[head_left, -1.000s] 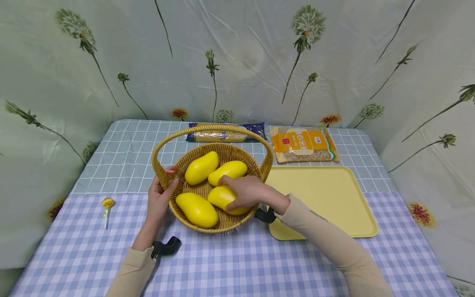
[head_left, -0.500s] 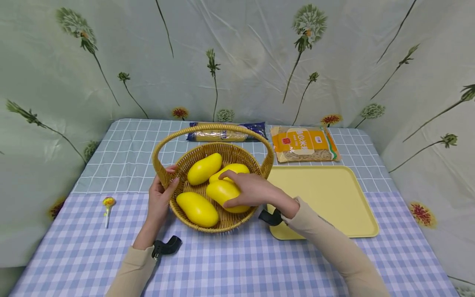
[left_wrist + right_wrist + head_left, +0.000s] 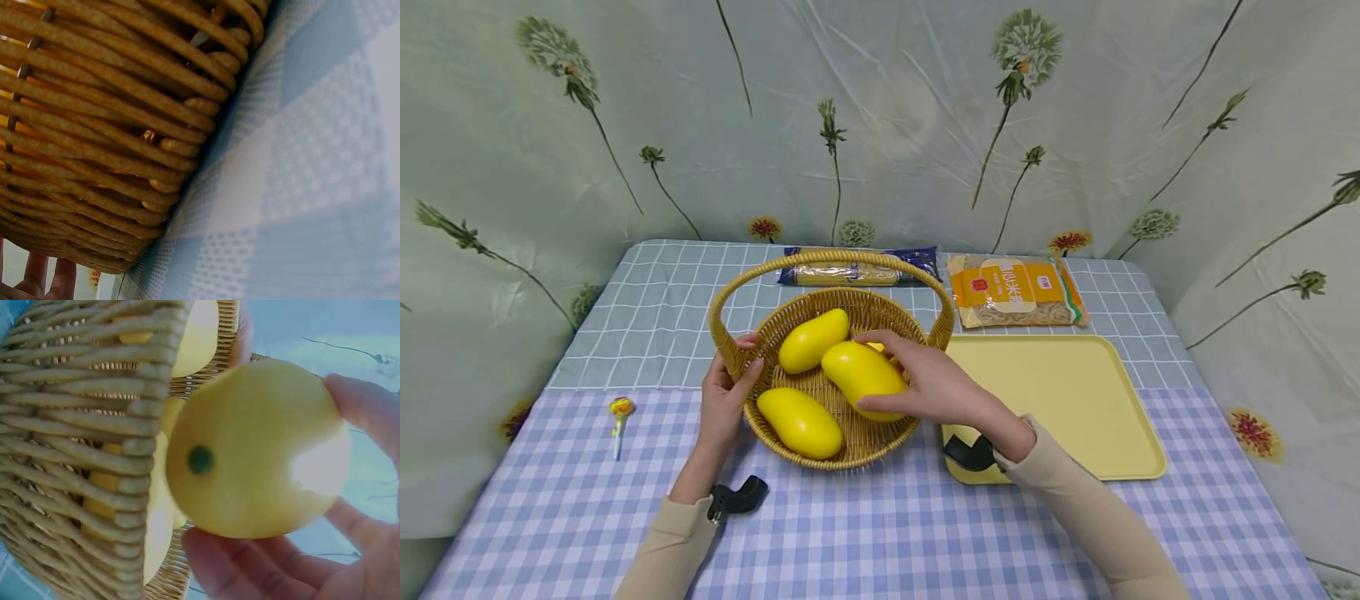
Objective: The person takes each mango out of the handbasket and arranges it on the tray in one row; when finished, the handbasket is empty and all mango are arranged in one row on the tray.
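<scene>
A wicker basket (image 3: 850,462) with an arched handle stands at the middle of the table. My left hand (image 3: 724,400) grips its left side at the foot of the handle; some of its fingers (image 3: 59,278) show beyond the weave in the left wrist view. My right hand (image 3: 925,379) holds a yellow mango (image 3: 861,377) between thumb and fingers, raised over the basket's right half. The right wrist view shows this mango's rounded end (image 3: 262,456) with a green stem spot, above the rim. Two other mangoes lie plainly visible inside; another is mostly hidden behind the held one.
A yellow tray (image 3: 1060,408) lies right of the basket, partly under the right forearm. Behind are a noodle packet (image 3: 850,271) and an orange-labelled bag (image 3: 1017,292). A lollipop (image 3: 619,417) lies on the checked cloth at left.
The right hand has lifted the mango from the basket's floor and shifted slightly right, covering most of the mango behind. The left hand stays at the basket's side.
</scene>
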Demonstrator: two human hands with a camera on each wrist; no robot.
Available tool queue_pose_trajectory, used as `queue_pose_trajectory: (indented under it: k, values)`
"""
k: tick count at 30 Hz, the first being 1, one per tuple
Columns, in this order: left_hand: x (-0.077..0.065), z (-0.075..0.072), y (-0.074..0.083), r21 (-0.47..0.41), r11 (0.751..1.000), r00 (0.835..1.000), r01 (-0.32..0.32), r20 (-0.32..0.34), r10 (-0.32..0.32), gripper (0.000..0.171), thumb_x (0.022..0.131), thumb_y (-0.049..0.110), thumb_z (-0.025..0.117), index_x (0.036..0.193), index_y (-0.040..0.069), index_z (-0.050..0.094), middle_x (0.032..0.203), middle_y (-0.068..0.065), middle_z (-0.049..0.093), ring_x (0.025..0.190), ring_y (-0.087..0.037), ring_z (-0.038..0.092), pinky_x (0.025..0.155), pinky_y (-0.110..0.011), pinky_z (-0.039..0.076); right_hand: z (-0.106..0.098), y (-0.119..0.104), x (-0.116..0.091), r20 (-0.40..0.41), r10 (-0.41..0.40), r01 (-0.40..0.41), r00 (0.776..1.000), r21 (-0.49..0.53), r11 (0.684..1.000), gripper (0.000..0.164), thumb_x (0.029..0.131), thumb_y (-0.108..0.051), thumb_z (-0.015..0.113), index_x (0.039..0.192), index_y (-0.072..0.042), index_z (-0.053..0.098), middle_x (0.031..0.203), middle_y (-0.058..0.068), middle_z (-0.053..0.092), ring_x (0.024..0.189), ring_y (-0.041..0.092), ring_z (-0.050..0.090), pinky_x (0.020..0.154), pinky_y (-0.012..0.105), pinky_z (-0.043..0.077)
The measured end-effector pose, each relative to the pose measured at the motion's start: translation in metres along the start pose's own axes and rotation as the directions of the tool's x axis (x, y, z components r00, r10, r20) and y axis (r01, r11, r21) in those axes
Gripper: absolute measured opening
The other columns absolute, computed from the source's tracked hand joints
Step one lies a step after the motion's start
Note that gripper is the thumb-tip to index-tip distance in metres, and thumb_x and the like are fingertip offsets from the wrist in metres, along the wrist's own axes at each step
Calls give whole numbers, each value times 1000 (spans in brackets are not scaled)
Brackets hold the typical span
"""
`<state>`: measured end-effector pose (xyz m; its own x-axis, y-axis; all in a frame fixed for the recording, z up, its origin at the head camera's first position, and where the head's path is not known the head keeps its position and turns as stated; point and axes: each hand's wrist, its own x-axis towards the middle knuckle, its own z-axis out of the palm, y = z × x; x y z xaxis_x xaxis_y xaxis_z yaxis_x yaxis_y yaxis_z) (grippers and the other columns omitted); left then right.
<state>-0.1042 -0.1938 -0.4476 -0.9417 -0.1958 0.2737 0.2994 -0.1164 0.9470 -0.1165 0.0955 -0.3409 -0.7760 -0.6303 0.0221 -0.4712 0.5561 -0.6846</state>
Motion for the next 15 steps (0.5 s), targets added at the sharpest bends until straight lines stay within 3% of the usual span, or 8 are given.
queue_pose_trajectory:
  k: [5, 9, 15]
  values:
    - [0, 0, 0, -2, 1000, 1000, -5, 3, 5, 31, 93, 0, 57, 117, -15, 44, 130, -18, 52, 124, -24, 44, 104, -27, 34, -1, 0, -12, -93, -26, 35, 995, 103, 994, 68, 78, -49, 74, 137, -36, 41, 116, -6, 58, 98, 11, 55, 78, 35, 51]
    - [0, 0, 1, 0, 1000, 1000, -8, 2, 8, 30, 93, -1, 57, 117, -15, 45, 130, -19, 52, 124, -25, 44, 104, -28, 34, -2, 1, -22, -164, -69, 93, 984, 140, 986, 69, 78, -42, 77, 137, -32, 42, 116, -9, 58, 95, 7, 56, 80, 30, 50]
    - [0, 0, 1, 3, 1000, 1000, -10, 5, 10, 30, 93, -1, 57, 117, -15, 45, 130, -18, 52, 124, -24, 44, 104, -27, 34, -4, 8, -38, -261, -128, 171, 957, 149, 974, 72, 78, -29, 80, 140, -26, 42, 122, -7, 56, 96, 14, 55, 80, 37, 50]
